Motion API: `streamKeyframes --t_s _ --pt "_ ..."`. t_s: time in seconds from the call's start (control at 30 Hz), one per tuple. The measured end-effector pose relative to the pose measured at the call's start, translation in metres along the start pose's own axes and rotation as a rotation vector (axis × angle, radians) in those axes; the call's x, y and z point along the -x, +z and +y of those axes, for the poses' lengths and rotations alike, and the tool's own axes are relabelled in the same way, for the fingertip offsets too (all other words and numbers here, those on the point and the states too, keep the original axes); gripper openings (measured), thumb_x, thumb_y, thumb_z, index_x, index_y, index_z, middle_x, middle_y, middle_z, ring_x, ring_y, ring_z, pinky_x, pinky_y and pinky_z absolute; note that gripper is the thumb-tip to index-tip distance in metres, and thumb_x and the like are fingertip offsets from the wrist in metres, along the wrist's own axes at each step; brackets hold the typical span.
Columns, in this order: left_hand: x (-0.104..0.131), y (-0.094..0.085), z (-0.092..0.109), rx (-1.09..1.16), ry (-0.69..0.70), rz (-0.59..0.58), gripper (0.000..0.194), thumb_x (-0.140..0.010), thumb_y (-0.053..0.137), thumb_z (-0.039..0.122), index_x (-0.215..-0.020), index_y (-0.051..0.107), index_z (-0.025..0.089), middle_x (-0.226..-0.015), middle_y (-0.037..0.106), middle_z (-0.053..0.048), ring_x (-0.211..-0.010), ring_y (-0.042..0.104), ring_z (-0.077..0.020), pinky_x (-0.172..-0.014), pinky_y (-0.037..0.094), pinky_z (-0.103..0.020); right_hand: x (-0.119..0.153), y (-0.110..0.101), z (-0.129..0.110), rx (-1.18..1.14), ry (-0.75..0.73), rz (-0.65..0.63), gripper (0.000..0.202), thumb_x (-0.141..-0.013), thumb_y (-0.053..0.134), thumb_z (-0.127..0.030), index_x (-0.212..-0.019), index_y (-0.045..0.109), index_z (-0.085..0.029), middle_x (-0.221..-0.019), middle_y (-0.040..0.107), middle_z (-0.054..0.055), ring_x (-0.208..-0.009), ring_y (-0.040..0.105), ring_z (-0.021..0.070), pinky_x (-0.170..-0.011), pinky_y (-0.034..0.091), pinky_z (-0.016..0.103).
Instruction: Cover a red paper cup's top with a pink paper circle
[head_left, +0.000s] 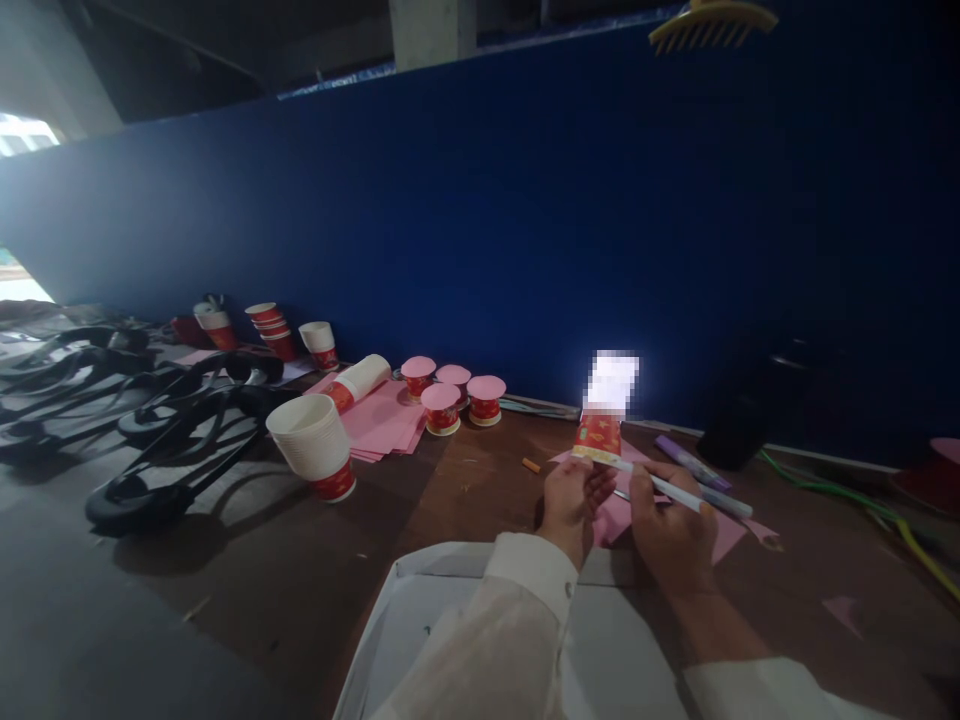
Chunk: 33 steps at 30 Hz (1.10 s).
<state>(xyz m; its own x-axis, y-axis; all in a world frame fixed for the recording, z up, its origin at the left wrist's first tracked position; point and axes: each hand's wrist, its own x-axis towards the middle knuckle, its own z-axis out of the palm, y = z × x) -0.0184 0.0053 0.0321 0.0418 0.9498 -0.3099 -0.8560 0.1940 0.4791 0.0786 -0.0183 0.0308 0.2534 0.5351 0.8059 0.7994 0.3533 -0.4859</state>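
A red paper cup [598,437] with gold print is upside down, its rim towards me. My left hand [574,497] closes on the cup at its rim; part of the grip is hidden. In my right hand [673,525] is a white pen [671,487], pinched between thumb and fingers, its tip end close to the cup's rim. Pink paper pieces [615,518] lie under both hands. A purple marker [691,463] rests just beyond my right hand, and a grey-white marker [726,500] is beside it. Behind the cup a bright phone-like screen [611,382] leans up, its content blurred out.
Several short red cups topped with pink discs [441,397] stand left of centre, near pink sheets [386,430]. A stack of white-and-red cups [309,435] stands further left, beside black headsets [157,490]. A white box [409,580] is under my forearms. Green cable [817,492] runs right.
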Motion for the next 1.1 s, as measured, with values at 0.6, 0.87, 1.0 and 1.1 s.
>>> streamKeyframes --t_s 0.6,0.87,1.0,1.1 --pt "0.001 -0.001 0.001 -0.035 -0.062 -0.069 0.007 -0.082 0.064 0.013 -0.077 0.064 0.01 -0.067 0.067 -0.006 -0.063 0.066 -0.0129 -0.066 0.054 -0.023 -0.002 -0.002 -0.004 0.002 0.04 0.025 0.021 -0.087 0.056 -0.034 -0.078 0.068 -0.019 -0.075 0.071 0.008 -0.067 0.064 0.0208 -0.067 0.05 0.033" --pt "0.004 0.0 0.006 0.028 -0.105 -0.05 0.016 -0.091 0.052 0.009 -0.082 0.065 0.008 -0.07 0.067 -0.007 -0.063 0.067 -0.0121 -0.065 0.054 -0.022 -0.001 -0.003 -0.005 -0.075 0.108 0.072 0.031 -0.092 0.055 -0.044 -0.089 0.07 -0.017 -0.084 0.072 0.01 -0.077 0.067 0.0223 -0.075 0.053 0.036" --pt "0.006 0.002 0.007 0.058 -0.118 -0.032 0.015 -0.092 0.054 0.011 -0.081 0.065 0.009 -0.071 0.067 -0.008 -0.064 0.067 -0.0124 -0.066 0.055 -0.022 -0.002 0.0 -0.003 -0.238 0.422 0.086 0.042 -0.093 0.054 -0.051 -0.115 0.07 -0.018 -0.093 0.073 0.008 -0.079 0.069 0.0197 -0.081 0.054 0.037" --pt "0.007 0.001 0.007 0.069 -0.116 -0.067 0.013 -0.091 0.057 0.013 -0.083 0.066 0.009 -0.073 0.069 -0.009 -0.066 0.067 -0.0132 -0.067 0.055 -0.023 -0.004 0.003 0.004 -0.486 0.715 0.05 0.048 -0.086 0.066 -0.054 -0.122 0.067 -0.023 -0.099 0.074 0.005 -0.092 0.071 0.0193 -0.083 0.056 0.034"
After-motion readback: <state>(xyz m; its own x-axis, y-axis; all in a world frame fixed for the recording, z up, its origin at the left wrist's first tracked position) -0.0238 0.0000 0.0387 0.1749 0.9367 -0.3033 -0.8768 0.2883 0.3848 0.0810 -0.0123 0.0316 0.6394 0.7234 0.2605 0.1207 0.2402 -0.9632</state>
